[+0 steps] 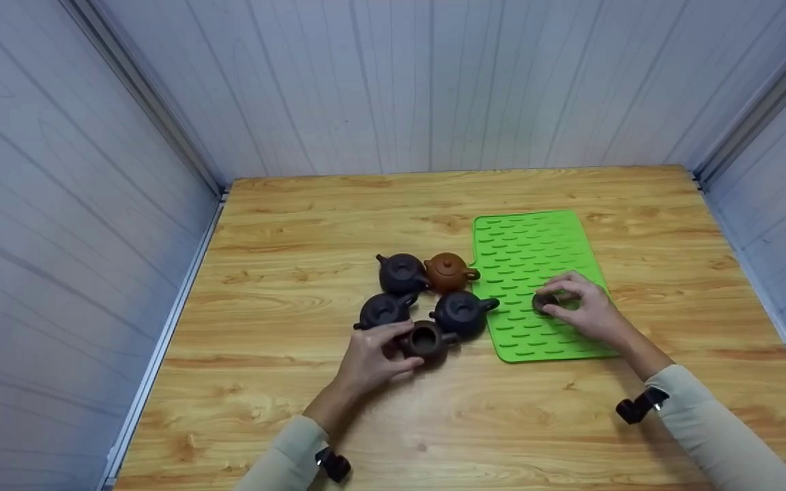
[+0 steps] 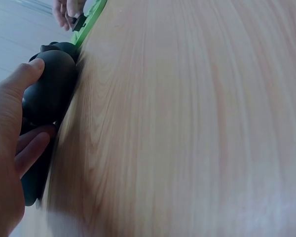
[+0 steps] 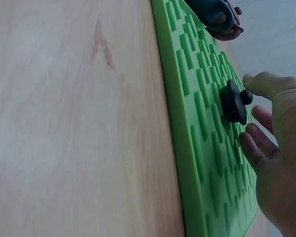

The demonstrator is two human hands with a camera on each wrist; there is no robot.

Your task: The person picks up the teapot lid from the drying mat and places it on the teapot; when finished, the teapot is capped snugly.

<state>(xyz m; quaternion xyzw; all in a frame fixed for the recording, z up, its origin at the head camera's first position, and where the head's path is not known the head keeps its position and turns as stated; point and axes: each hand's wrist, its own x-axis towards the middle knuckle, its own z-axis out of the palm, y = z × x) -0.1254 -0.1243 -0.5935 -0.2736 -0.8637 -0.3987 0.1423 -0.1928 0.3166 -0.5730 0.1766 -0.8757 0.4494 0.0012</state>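
At the front of a cluster of teapots, my left hand (image 1: 372, 358) holds a small dark brown teapot (image 1: 426, 339) by its sides, thumb and fingers on opposite sides. This pot has no lid on, so its round mouth shows. Over the green mat (image 1: 522, 259), my right hand (image 1: 587, 310) surrounds a small dark lid (image 3: 234, 102) with a round knob. In the right wrist view the lid sits knob up on the mat, and the thumb and fingers are spread around it with small gaps.
Behind the brown pot stand a dark teapot (image 1: 464, 314), another dark one at left (image 1: 383, 310), a third dark one (image 1: 402, 271) and an orange-brown teapot (image 1: 447, 271), all lidded and close together. Pale panel walls (image 1: 393, 88) enclose the wooden table (image 1: 325, 218).
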